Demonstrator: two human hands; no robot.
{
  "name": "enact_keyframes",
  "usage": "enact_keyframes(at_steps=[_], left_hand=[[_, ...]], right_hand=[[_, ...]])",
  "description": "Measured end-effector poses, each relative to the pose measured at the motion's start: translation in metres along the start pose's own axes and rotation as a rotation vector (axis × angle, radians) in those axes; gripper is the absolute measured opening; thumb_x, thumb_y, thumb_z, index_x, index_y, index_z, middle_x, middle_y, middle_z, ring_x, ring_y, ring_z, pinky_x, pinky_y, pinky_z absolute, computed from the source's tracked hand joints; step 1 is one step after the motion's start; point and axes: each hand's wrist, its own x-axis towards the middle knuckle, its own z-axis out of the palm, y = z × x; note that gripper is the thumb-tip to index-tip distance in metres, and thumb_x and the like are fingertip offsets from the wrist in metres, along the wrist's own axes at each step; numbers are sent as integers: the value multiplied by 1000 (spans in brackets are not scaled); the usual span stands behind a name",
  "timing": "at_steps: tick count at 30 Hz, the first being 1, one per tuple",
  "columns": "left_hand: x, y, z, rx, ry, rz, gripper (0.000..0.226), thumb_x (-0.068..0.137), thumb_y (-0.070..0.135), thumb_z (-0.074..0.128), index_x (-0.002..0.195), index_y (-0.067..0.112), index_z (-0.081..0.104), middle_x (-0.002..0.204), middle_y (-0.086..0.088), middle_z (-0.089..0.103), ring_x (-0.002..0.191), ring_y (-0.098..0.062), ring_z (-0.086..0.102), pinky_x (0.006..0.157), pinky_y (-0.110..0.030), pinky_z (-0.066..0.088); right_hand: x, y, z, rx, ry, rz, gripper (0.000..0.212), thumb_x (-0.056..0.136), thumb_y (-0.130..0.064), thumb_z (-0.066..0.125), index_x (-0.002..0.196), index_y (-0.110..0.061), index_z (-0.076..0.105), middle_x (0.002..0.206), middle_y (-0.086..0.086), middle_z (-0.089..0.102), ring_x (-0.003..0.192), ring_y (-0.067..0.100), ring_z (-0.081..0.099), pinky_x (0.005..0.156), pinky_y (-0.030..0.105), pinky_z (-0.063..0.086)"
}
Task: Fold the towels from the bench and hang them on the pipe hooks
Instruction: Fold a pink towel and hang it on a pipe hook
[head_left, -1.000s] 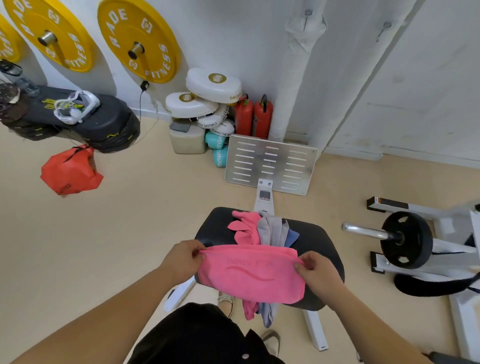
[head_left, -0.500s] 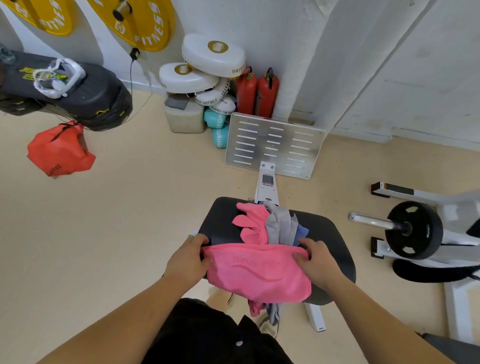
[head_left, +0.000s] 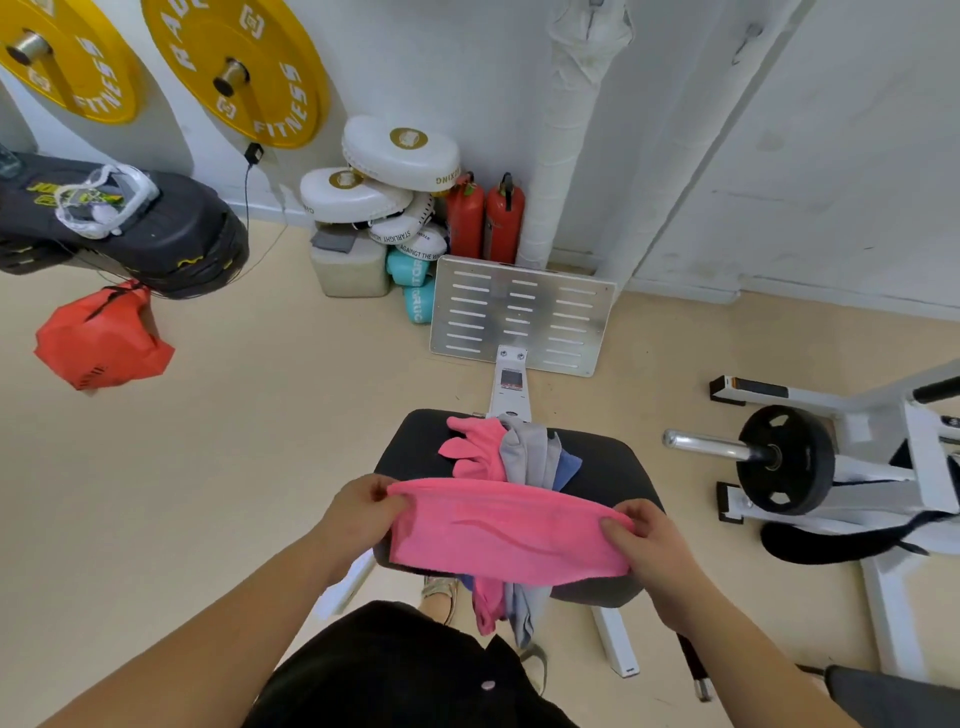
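Observation:
A folded pink towel (head_left: 498, 530) is stretched between my hands just above the black padded bench (head_left: 608, 467). My left hand (head_left: 358, 509) pinches its left end and my right hand (head_left: 644, 540) grips its right end. Behind it on the bench lie a crumpled pink towel (head_left: 475, 449), a grey towel (head_left: 530, 454) and a blue towel (head_left: 569, 467), with their ends hanging over the near edge. A white wrapped pipe (head_left: 566, 135) runs up the wall behind the bench; a small hook (head_left: 745, 36) shows on the slanted pipe to its right.
A metal footplate (head_left: 519, 317) stands beyond the bench, with two red extinguishers (head_left: 485, 218) and stacked white pads (head_left: 379, 176) behind it. A weight plate on a white rack (head_left: 784, 460) sits to the right. A black platform (head_left: 124, 228) and red bag (head_left: 101, 338) are at left.
The towel is pulled wider and flatter between my hands, which have spread apart and lifted slightly. The view has tilted back up toward the wall.

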Motion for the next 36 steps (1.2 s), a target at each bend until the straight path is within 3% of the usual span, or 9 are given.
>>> enact_keyframes(at_steps=[2, 5, 10, 15, 20, 25, 29, 32, 36], left_hand=[[-4, 9, 0, -56, -61, 16, 28, 98, 30, 62, 102, 3, 67, 106, -16, 72, 88, -21, 62, 87, -40, 52], [-12, 27, 12, 17, -50, 127, 38, 101, 41, 55, 104, 3, 63, 106, -17, 68, 87, -22, 58, 79, -35, 45], [-10, 48, 43, 233, 15, 270, 33, 105, 40, 44, 97, 10, 53, 91, -10, 63, 81, -25, 58, 73, -37, 45], [6, 60, 65, 277, 28, 286, 23, 104, 34, 49, 99, 12, 51, 82, 1, 60, 73, -19, 54, 64, -36, 40], [15, 69, 72, 276, 13, 280, 18, 102, 38, 52, 99, 21, 55, 82, 6, 60, 72, -11, 54, 62, -31, 39], [-3, 85, 80, 248, 60, 328, 18, 99, 39, 58, 94, 22, 60, 78, 1, 62, 68, -14, 55, 63, -31, 43], [-26, 95, 115, 336, 69, 369, 29, 96, 36, 62, 82, 12, 59, 67, 0, 55, 61, -14, 48, 62, -30, 43], [-42, 98, 160, 346, 50, 389, 32, 94, 32, 65, 70, 17, 50, 61, 6, 48, 57, -8, 44, 60, -24, 41], [-50, 106, 215, 360, 26, 377, 28, 94, 30, 66, 71, 27, 50, 64, 6, 58, 61, -11, 58, 63, -23, 49]], right_hand=[[-9, 6, -12, 76, 24, -15, 7, 99, -21, 63, 104, -16, 62, 108, 9, 64, 99, 29, 62, 74, 37, 52], [-14, 12, -25, 76, 93, -60, 4, 99, -20, 61, 102, -17, 61, 104, 9, 65, 93, 26, 63, 76, 40, 53], [-6, 12, -28, 49, 194, -59, 1, 101, -20, 55, 101, -19, 54, 101, 5, 62, 90, 19, 59, 74, 33, 48], [9, 15, -18, 66, 270, -24, 4, 102, -16, 55, 100, -19, 53, 94, 4, 63, 86, 23, 60, 68, 30, 46], [26, 18, -6, 138, 271, 96, 27, 100, -19, 57, 127, -22, 54, 105, 4, 66, 97, 20, 65, 84, 37, 55], [23, 17, -8, 187, 201, 119, 46, 99, -16, 56, 144, -17, 47, 128, 5, 63, 117, 22, 60, 98, 35, 46], [14, 24, -24, 149, 135, 115, 50, 99, -14, 53, 148, -18, 45, 134, 4, 61, 117, 20, 59, 97, 32, 47], [2, 35, -43, 123, 75, 76, 42, 100, -8, 50, 141, -17, 52, 123, -1, 62, 109, 15, 59, 89, 23, 44], [-7, 37, -66, 103, -71, -10, 33, 100, -5, 51, 100, -36, 62, 105, -17, 67, 101, 0, 64, 79, 13, 48]])
